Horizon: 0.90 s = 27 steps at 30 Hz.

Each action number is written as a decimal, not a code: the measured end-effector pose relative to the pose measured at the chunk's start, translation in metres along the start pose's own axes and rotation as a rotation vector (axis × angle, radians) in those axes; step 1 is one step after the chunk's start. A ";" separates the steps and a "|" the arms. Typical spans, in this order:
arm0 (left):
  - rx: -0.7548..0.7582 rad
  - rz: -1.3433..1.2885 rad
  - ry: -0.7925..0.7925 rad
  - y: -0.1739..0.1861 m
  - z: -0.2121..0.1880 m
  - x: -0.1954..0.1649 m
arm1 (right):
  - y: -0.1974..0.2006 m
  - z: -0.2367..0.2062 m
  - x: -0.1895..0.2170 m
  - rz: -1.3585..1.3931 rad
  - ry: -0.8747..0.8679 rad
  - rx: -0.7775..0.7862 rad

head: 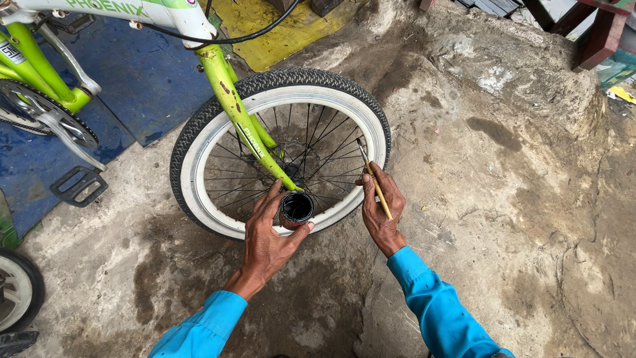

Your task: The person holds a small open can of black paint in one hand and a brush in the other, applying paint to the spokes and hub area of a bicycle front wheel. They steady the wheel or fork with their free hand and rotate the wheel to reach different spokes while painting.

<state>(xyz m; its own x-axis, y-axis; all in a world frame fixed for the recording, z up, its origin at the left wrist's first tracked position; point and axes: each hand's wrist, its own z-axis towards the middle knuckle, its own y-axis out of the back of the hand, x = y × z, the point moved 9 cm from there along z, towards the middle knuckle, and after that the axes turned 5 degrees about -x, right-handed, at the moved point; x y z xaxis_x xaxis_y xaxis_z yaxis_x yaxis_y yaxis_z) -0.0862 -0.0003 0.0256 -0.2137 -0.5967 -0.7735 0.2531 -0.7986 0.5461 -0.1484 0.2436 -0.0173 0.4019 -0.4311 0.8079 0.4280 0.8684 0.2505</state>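
Rough, stained concrete ground fills the view, dark damp patches spread across it, with a blue mat at the upper left and a yellow sheet beyond it. On that ground stands a lime-green bicycle, its front wheel square in the middle — black knobbly tyre, white sidewall, thin dark spokes fanning from the hub. The green fork leg runs down across the wheel to the axle. Off to the left, the chainring and a black pedal hang over the mat, and part of a second wheel shows at the lower left edge.

Now the hands, both coming up out of bright blue sleeves. The left hand cradles a small round black tin just in front of the lower rim — thumb curled along one side, fingers wrapped around the other, the open top facing up and dark inside. The tin sits right below the hub, against the lower spokes from this angle.

The right hand holds a thin brush with a pale wooden handle — pinched between thumb and fingers, the rest of the fingers curled close together. The brush tip points up and left, lying over the white sidewall on the wheel's right side; whether it touches the rim, I cannot tell.
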 end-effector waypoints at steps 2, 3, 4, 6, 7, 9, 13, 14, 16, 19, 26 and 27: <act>0.000 0.006 -0.010 0.000 0.000 0.000 | -0.001 0.001 -0.001 0.000 0.001 -0.005; -0.001 0.009 -0.015 0.000 0.000 0.000 | -0.002 0.002 -0.002 0.001 0.002 -0.007; -0.003 0.007 -0.011 0.000 0.000 0.000 | -0.002 0.003 -0.003 -0.003 0.006 -0.009; -0.006 0.003 -0.005 0.000 0.000 0.001 | -0.002 0.004 -0.004 -0.010 0.014 -0.014; -0.005 0.005 -0.012 0.000 0.000 0.000 | -0.002 0.005 -0.005 -0.015 0.010 -0.015; -0.006 0.007 -0.024 0.000 0.000 0.000 | -0.002 0.006 -0.008 -0.023 0.001 -0.017; -0.014 0.011 -0.017 0.001 0.000 0.000 | -0.002 0.006 -0.008 -0.009 0.016 -0.031; -0.014 0.013 -0.019 0.001 0.001 0.000 | -0.002 0.005 -0.009 -0.009 0.011 -0.030; -0.014 0.011 -0.023 0.000 0.000 0.000 | -0.002 0.003 -0.010 0.001 0.001 -0.032; -0.018 0.003 -0.029 0.001 0.000 -0.001 | -0.001 0.002 -0.010 0.022 0.015 -0.047; -0.022 -0.004 -0.033 0.001 0.000 0.000 | -0.002 0.002 -0.015 0.062 -0.015 -0.053; -0.022 -0.007 -0.036 0.000 0.000 0.000 | -0.003 0.001 -0.017 0.069 -0.030 -0.049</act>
<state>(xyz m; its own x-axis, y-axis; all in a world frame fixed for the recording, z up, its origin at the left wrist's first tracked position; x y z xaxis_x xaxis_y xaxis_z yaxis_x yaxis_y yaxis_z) -0.0863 -0.0008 0.0256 -0.2491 -0.5935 -0.7653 0.2721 -0.8013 0.5328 -0.1575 0.2488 -0.0309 0.4073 -0.3622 0.8384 0.4392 0.8826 0.1679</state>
